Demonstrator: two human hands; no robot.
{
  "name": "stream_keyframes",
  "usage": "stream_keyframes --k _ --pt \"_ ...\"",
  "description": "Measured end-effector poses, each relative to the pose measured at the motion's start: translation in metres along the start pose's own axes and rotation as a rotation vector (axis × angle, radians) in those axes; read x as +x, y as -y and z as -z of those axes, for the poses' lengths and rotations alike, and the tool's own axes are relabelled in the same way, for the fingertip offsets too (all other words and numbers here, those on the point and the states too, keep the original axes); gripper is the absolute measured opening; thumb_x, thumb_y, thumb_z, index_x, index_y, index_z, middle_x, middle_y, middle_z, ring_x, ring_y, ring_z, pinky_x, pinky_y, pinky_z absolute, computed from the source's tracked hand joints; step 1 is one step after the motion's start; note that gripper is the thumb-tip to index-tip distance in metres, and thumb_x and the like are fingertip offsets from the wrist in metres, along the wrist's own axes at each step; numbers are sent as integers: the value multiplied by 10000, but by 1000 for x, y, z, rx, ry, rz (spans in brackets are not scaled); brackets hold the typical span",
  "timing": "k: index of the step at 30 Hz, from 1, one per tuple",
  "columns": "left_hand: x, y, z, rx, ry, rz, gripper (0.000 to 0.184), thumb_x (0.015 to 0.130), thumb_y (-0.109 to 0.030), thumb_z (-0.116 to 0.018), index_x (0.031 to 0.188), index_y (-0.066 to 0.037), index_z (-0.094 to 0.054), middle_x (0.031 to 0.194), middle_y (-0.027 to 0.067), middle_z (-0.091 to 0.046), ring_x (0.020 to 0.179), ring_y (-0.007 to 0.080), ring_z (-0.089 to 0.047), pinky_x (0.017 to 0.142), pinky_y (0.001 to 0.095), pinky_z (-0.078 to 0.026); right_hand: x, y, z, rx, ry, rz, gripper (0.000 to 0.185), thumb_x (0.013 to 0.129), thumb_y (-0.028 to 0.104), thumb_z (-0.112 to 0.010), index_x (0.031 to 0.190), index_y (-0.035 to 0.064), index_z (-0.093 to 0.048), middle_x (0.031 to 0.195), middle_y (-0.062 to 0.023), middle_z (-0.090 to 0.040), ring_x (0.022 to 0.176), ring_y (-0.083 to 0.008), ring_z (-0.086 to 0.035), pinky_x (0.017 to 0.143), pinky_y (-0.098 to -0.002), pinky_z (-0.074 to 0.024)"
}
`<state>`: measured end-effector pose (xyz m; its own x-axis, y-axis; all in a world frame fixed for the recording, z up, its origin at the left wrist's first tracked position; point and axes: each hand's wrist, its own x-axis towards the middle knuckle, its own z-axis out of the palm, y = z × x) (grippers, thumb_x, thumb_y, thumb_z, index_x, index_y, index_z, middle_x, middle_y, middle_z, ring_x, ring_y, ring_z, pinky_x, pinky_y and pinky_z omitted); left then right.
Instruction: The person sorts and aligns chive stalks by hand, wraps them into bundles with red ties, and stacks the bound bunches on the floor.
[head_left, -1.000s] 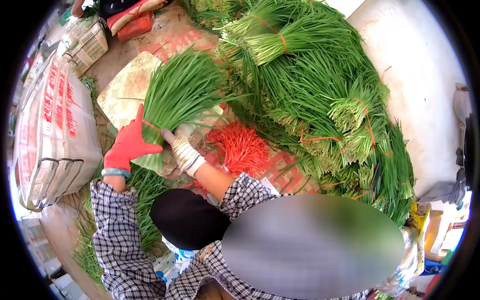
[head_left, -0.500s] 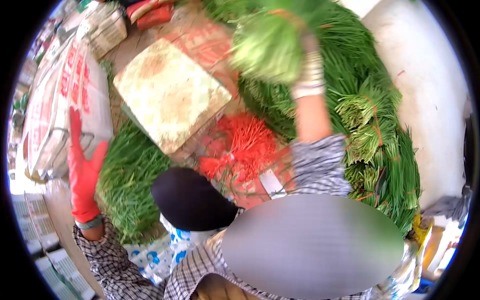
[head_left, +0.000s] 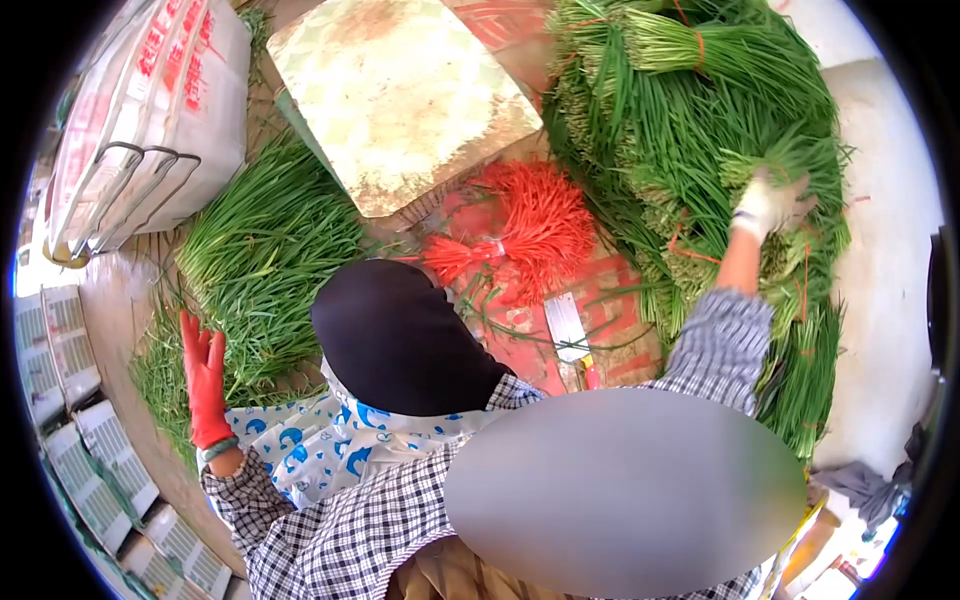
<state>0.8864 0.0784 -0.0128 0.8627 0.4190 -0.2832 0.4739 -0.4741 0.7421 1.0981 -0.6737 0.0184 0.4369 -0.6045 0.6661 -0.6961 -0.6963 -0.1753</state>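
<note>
At the far left, white boxes (head_left: pixel 170 110) with red lettering and wire handles stand near the left hand (head_left: pixel 208 385), whose red-gloved fingers are spread and grasp nothing; kept clear of the work like this, it seems well placed not to drag anything along. Beside it lies a loose pile (head_left: pixel 275 255) of long green leaves, then a stained pale board (head_left: pixel 400 100) with a bare top. To the right of the board sits a bunch of red strands (head_left: pixel 545 225), and below that a flat blade (head_left: pixel 566 328), best given a wide berth by the reaching arm. Farther right is the heap (head_left: pixel 690 120) of greens, with the right hand (head_left: pixel 768 205) in its pale glove over a bundle (head_left: pixel 740 168) on top; blur and angle leave me unable to tell whether its fingers clasp the stems or merely rest there. Working well here probably means supporting the stem end and pressing lightly, so slender leaves do not crease or slide. The bundle shows pale, cut-looking stems on the left and deep green leaves, softly blurred, to the right; no tie is discernible on it.
</note>
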Motion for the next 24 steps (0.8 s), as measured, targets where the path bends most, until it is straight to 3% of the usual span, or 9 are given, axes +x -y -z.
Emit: stream_keyframes --k 1,3,5,7,9,16,18,19,24 --pt "-4 14 -4 -46 12 29 744 953 -263 -594 1543 -160 -152 1543 203 -248 1376 316 -339 1101 403 -317 -28 4 -11 162 -177 359 713 783 429 -719 1372 118 -464 1417 -213 -444 1334 -394 -374 1096 -525 -304" --pt "-12 48 -8 -99 30 75 762 944 -255 -610 1544 -164 -149 1544 207 -245 1376 323 -340 1099 402 -315 -108 50 -13 840 208 604 344 795 220 -657 1084 34 -654 1100 -207 -645 1061 -379 -586 960 -469 -440" --pt "-26 61 -17 -56 35 147 770 938 -241 -615 1544 -162 -147 1544 209 -245 1366 330 -356 1094 400 -325 -210 68 -35 649 707 775 187 833 184 -606 942 61 -695 960 -155 -682 899 -348 -637 854 -432 -501" --pt "-41 57 -29 15 69 198 765 932 -221 -617 1543 -170 -158 1542 203 -256 1359 334 -369 1085 400 -340 -293 92 -61 377 1169 863 254 840 239 -612 1016 73 -691 987 -173 -678 931 -356 -645 823 -460 -510" --pt "-52 65 -30 89 85 188 780 918 -192 -632 1542 -178 -165 1544 177 -271 1362 325 -369 1083 395 -348 -336 112 -84 207 1393 906 275 852 229 -597 1057 64 -678 998 -181 -677 939 -360 -647 824 -464 -515" --pt "-65 81 -47 122 111 237 787 901 -151 -647 1537 -163 -184 1546 142 -292 1355 327 -385 1077 388 -358 -393 148 -154 36 1145 1019 288 841 284 -612 1024 73 -684 1050 -218 -656 979 -354 -632 799 -461 -529" --pt "-65 74 -50 172 125 221 793 897 -141 -651 1537 -163 -184 1540 127 -309 1352 336 -392 1072 390 -363 -378 161 -137 33 1263 724 317 850 306 -620 1049 67 -681 1073 -184 -667 1016 -329 -635 807 -449 -522" --pt "-63 72 -52 153 127 215 794 896 -138 -651 1537 -160 -184 1540 122 -312 1351 338 -393 1071 391 -365 -378 142 -145 359 1167 627 332 858 309 -612 1077 68 -678 1048 -154 -683 975 -326 -655 797 -433 -515" --pt "-60 80 -55 113 128 189 796 894 -140 -654 1535 -147 -182 1541 130 -310 1349 337 -397 1071 389 -364 -333 89 -105 969 1370 -661 251 885 188 -622 1021 -23 -629 904 -131 -676 802 -262 -675 633 -369 -571"
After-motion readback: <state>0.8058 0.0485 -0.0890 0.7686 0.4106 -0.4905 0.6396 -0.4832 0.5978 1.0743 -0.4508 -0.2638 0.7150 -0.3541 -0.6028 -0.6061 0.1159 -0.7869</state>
